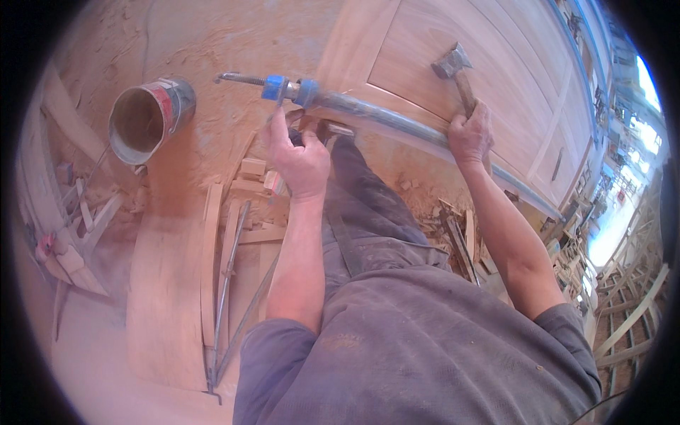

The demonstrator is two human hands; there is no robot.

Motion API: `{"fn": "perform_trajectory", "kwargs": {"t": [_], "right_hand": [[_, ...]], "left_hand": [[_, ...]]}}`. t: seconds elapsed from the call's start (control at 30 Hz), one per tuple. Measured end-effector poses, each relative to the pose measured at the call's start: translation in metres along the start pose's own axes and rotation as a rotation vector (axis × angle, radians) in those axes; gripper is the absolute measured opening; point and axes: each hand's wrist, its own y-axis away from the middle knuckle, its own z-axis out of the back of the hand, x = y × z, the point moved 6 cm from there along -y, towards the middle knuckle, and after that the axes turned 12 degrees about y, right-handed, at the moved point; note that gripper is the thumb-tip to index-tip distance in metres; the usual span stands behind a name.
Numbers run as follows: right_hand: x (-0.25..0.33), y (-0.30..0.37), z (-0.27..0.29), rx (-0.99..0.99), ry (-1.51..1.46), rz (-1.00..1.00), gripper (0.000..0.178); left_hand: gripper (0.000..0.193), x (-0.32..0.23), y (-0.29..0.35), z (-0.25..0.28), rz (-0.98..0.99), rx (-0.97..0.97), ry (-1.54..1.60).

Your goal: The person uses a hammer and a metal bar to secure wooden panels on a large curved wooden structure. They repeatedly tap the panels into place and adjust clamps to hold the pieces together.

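Note:
A long pipe clamp [404, 125] with blue fittings and a threaded screw at its left end lies along the near edge of a wooden panelled door [418, 42]. My left hand [301, 159] is closed at the clamp's blue end, its index finger raised against the jaw. A dark part shows between thumb and fingers, partly hidden. My right hand [472, 136] grips the wooden handle of a hammer [452, 62], whose grey metal head is above the door's panel. That hand is beside the pipe, over the door's near edge.
A bucket [145, 120] with a red band stands on the dusty floor at the left. Wood offcuts [253, 168], long boards [170, 283] and thin metal bars [228, 276] lie left of my legs. More wood scraps [460, 234] are under my right arm. Curved wooden pieces [637, 312] fill the far right.

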Motion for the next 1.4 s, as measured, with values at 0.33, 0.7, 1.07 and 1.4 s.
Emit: {"fn": "perform_trajectory", "kwargs": {"t": [0.33, 0.7, 1.07, 1.4], "right_hand": [[-0.001, 0.001, -0.001, -0.039, -0.008, 0.015, 0.047], [-0.001, 0.002, 0.004, -0.02, -0.062, -0.001, 0.044], [-0.002, 0.001, 0.007, -0.035, -0.051, 0.015, 0.045], [0.002, 0.001, 0.011, -0.079, -0.084, 0.055, 0.044]], "left_hand": [[0.054, 0.0, 0.006, -0.001, -0.056, 0.008, -0.079], [0.062, -0.005, 0.016, -0.003, -0.001, 0.1, -0.081], [0.05, -0.008, 0.025, 0.004, -0.013, 0.103, -0.089], [0.048, -0.099, -0.055, -0.034, -0.578, 0.279, -0.37]]}}
